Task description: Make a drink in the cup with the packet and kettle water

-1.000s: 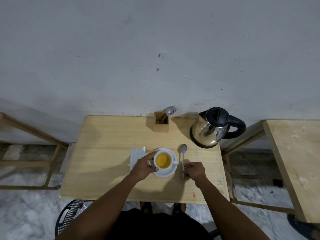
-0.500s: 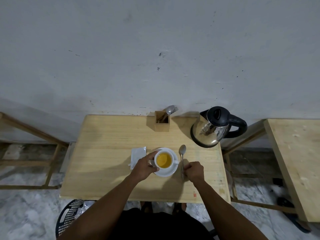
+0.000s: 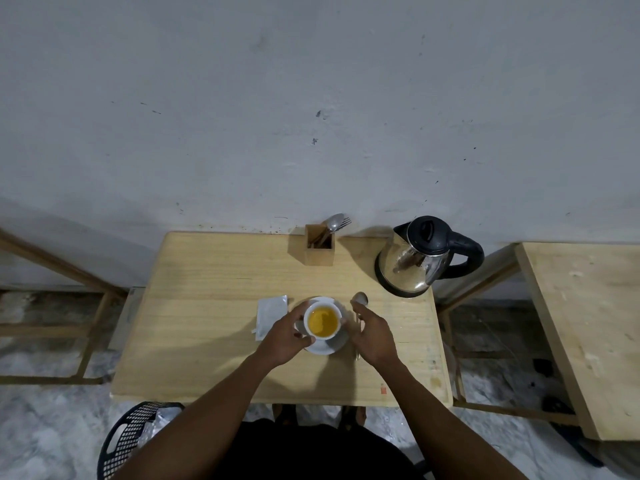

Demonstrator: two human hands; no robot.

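A basket (image 3: 130, 441) is seen on the floor well to the left of the hands, below the near edge of the surface (image 3: 207, 341), presumably kept there for waste. Just left of the left hand, a packet (image 3: 271, 315) is laid flat on the wood; it is judged to have been emptied and set aside within reach.

The left hand (image 3: 285, 336) is wrapped around the left side of the cup (image 3: 322, 322), fingers curled against its wall, apparently to steady it. The cup is filled with a yellow-orange drink and is set on a saucer (image 3: 327, 346), directly between the two hands. By that colour, packet and kettle water are judged to have been combined already, so the task appears all but finished.

The right hand (image 3: 372, 336) is held just right of the cup, fingers spread and loose, closed on nothing that can be made out. A spoon (image 3: 360, 299) lies partly under it; only the bowl is seen beyond the fingertips, and whether the handle is touched cannot be told. It is judged to be kept close for stirring.

Beyond the hands, against the wall, a holder (image 3: 318, 249) with cutlery is stood upright. Farther right and beyond the right hand, the kettle (image 3: 419, 258) is parked with lid shut and handle turned away to the right, clear of the cup, where a knock is less likely.
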